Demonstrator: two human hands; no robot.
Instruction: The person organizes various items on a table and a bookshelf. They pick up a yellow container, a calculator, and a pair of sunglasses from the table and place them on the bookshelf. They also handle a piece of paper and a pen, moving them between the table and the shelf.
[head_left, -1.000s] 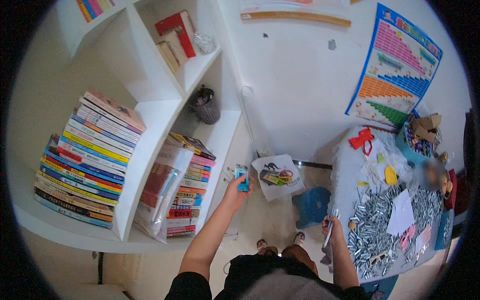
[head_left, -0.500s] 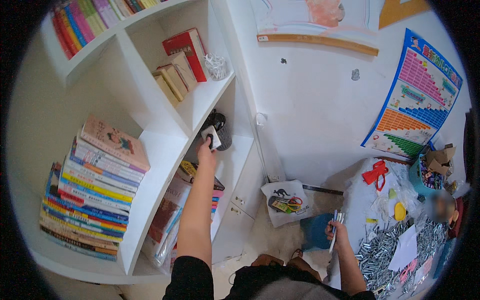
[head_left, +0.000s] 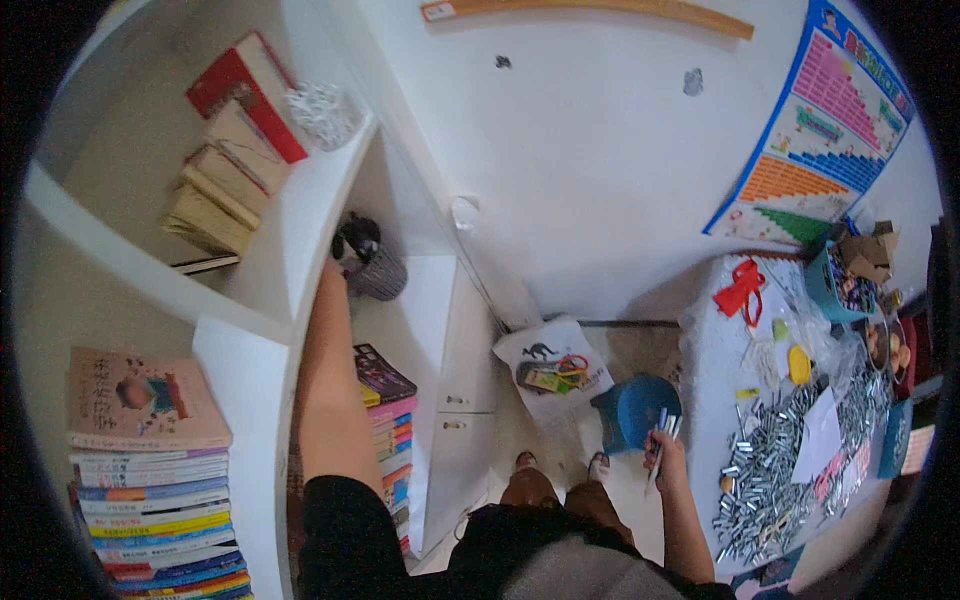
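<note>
My left forearm [head_left: 335, 400] reaches into the shelf compartment, and my left hand is hidden behind the upright shelf edge, so its fingers do not show. Just right of where it goes in stands a dark grey woven basket [head_left: 382, 274] with black items in its top. At the lower right, my right hand [head_left: 668, 466] is closed round several pens [head_left: 664, 425], some dark and some pale, held upright over a blue bin [head_left: 625, 400]. Below my left arm lies a stack of books [head_left: 393, 440] in the compartment.
White shelves hold a stack of books [head_left: 150, 500], a red book [head_left: 250, 95] and a white tangled holder [head_left: 322, 115]. On the floor lies a white bag [head_left: 550, 345] with scissors. The table at right bears many metal pieces [head_left: 760, 490], a red ribbon [head_left: 742, 292] and a teal basket [head_left: 838, 285].
My left hand, which held a small whitish flat object by the basket, has gone out of sight behind the shelf edge. The view has shifted closer to the shelf. My right hand still holds the pens.
</note>
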